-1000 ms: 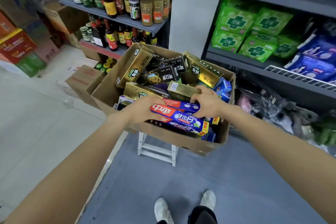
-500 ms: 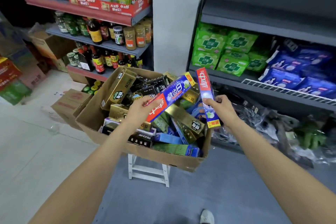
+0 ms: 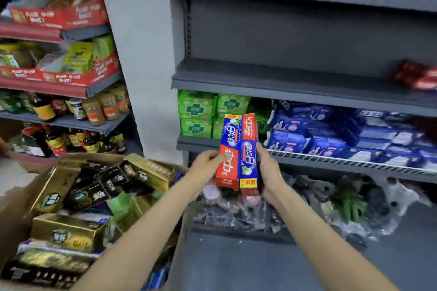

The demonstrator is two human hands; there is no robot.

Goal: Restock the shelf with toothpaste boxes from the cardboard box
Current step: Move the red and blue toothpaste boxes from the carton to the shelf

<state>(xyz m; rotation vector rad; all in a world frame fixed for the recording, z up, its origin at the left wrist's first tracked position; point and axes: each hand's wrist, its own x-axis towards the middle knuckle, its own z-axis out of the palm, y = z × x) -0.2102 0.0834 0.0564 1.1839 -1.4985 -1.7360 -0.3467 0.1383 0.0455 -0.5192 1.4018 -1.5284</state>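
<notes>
Two red-and-blue toothpaste boxes stand upright side by side in front of the grey shelving. My left hand (image 3: 206,163) grips the left toothpaste box (image 3: 229,149), whose red end points down. My right hand (image 3: 269,170) grips the right toothpaste box (image 3: 248,151), whose red end points up. The open cardboard box (image 3: 14,210) sits at lower left, filled with several gold, black and green toothpaste boxes (image 3: 63,231). A bare grey shelf (image 3: 272,78) runs above my hands, with a few red boxes (image 3: 416,77) at its far right.
Green packs (image 3: 196,113) and blue packs (image 3: 343,134) fill the shelf behind my hands. Plastic-wrapped goods (image 3: 307,201) lie on the bottom level. A white pillar (image 3: 142,54) separates this unit from shelves of sauce bottles and jars (image 3: 71,111) at left.
Both hands lifted the two toothpaste boxes out of the cardboard box, brought them together upright and carried them right toward the grey shelves. My view swung up and right.
</notes>
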